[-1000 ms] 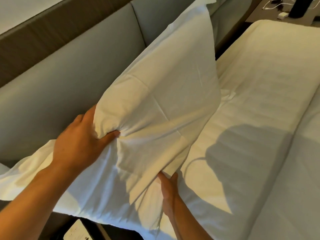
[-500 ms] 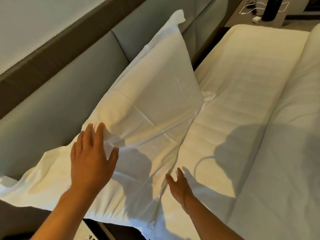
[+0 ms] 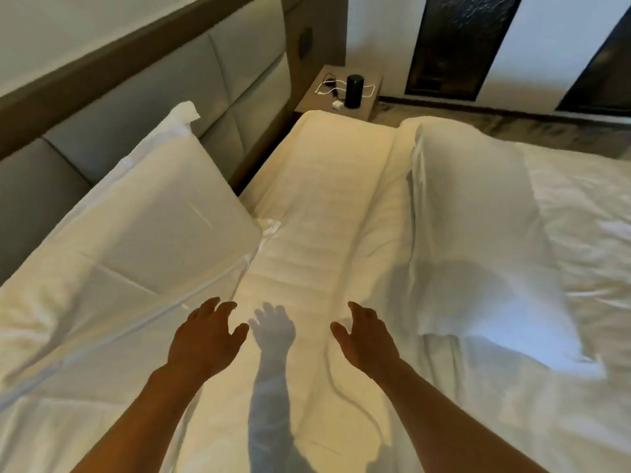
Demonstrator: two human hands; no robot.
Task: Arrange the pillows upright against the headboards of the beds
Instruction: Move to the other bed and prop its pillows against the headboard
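White pillow (image 3: 150, 213) leans vs the grey headboard (image 3: 218, 97), on the bed's (image 3: 327, 206) left side. 2nd pillow (image 3: 478, 233) lies flat at right. Left hand (image 3: 205, 339) & right hand (image 3: 368, 339) hover over the bed, fingers loose, holding nothing.

No text, label, brand or number is legible anywhere.

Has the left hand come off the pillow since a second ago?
Yes. The left hand has let go and drawn back from the pillow, away from the headboard, hovering open.
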